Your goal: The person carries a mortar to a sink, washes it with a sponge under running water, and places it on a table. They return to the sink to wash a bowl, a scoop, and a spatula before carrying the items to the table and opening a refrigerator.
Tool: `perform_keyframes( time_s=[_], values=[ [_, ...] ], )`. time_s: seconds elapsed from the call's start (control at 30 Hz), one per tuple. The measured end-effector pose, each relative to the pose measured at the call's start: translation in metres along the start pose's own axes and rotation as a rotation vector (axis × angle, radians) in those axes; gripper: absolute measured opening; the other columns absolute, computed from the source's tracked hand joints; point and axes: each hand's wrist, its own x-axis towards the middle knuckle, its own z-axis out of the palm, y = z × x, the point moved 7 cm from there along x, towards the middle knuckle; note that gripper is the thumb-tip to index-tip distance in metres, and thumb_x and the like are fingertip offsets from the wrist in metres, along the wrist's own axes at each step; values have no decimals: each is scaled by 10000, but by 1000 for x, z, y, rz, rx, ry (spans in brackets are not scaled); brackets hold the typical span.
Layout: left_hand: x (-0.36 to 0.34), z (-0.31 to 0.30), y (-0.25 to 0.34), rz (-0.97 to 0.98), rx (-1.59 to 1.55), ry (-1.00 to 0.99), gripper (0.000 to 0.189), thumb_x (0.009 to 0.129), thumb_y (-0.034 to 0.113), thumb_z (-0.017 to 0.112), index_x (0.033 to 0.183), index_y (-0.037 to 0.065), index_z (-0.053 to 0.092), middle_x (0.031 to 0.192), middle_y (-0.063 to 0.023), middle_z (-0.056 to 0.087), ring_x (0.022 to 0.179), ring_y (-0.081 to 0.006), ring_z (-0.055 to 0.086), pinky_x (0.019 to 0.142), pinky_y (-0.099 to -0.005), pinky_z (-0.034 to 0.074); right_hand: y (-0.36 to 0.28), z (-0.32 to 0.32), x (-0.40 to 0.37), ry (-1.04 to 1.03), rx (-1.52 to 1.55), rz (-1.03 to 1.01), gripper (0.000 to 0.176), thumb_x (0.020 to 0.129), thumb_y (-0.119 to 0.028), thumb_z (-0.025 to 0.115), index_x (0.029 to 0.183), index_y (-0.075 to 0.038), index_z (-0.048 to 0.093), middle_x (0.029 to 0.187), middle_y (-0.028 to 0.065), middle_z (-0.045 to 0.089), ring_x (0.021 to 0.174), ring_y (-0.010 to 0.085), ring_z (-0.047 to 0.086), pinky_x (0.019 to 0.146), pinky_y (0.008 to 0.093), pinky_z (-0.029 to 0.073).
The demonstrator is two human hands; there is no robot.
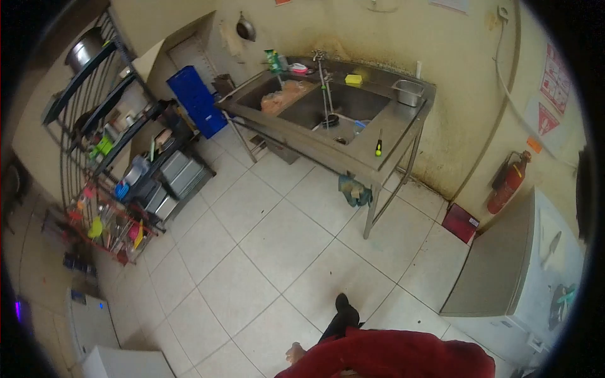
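Note:
My left hand (294, 353) shows at the bottom edge, beside the red sleeve (353, 353) of my top. It hangs above the tiled floor, its fingers loosely apart, and I see nothing in it. No object is within its reach; a dark shoe (342, 303) on my foot is the nearest thing. My right hand is out of sight, with the red clothing filling the bottom of the view.
Ahead stands a steel double sink (296, 120) with a green-handled tool (379, 146) on its edge. A loaded rack (101, 120) and blue crates (195, 101) are left. At right are a white chest appliance (498, 271), a fire extinguisher (508, 184) and a red box (460, 223).

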Motion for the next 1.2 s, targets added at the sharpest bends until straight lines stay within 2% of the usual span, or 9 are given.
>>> perform_keyframes(
  time_s=[0.1,0.17,0.23,0.4,0.67,0.8,0.97,1.03,1.2],
  values=[
    [23,-28,112,316,240,-139,354,751,281,568,1081,172,501,1041,-123,542,986,-317,513,783,-473,424,-167,-109,-10,432,360,-142,493,804,-287,498,1190,5,406,1224,209,402,1120,346,375,965,435,262],
    [89,-80,185,148,449,50,379,729,262,593,1015,28,508,986,-165,540,1034,-300,472,809,-418,385,-285,-226,-56,864,771,-507,408,717,0,557,1106,5,436,1104,165,432,1084,310,403,913,383,332],
    [149,-128,247,3,-159,396,410,686,151,622,1017,-20,451,1028,-192,455,988,-323,448,841,-405,355,-390,-348,-149,870,975,-695,350,742,19,525,1081,-23,446,1015,112,444,855,206,495,666,278,419],
    [211,-276,483,352,-687,777,432,645,-13,618,1022,-12,408,1048,-186,388,998,-323,389,876,-411,313,-604,-509,-257,993,1106,-1110,235,785,3,506,1017,-20,481,884,61,515,756,135,495,636,252,414],
    [157,-499,820,1065,-904,572,291,760,-37,470,1043,25,451,1031,-107,484,991,-233,451,870,-340,349,-928,-628,-276,591,1077,-1304,175,773,-31,516,947,-41,539,793,38,532,671,117,491,577,251,406],
    [154,-530,987,1283,-748,-27,152,803,3,459,949,26,496,897,-74,548,831,-167,531,745,-281,422,-1050,-623,-208,391,577,-1140,219,750,-153,560,938,-41,545,855,98,599,760,233,571,652,328,444],
    [207,-376,1191,1459,329,-583,355,790,303,523,969,-4,511,923,-186,575,888,-312,553,785,-359,419,-1109,-487,-37,110,-110,-749,464,718,-334,579,1036,-1,523,1017,198,568,937,330,557,812,402,444],
    [242,-300,1250,1387,623,-699,423,764,346,534,957,-30,520,970,-214,556,928,-322,539,815,-368,415,-1087,-412,-9,-269,-281,-549,515,713,-366,586,1081,-16,501,1055,212,543,990,338,523,850,423,411],
    [306,-212,1366,1445,477,-258,574,728,264,591,1148,-65,379,1198,-257,375,1100,-363,402,877,-425,388,-1048,-311,1,227,-2,-375,403,829,-195,442,1213,-85,390,1239,215,361,1138,376,366,891,512,344]
  ],
)
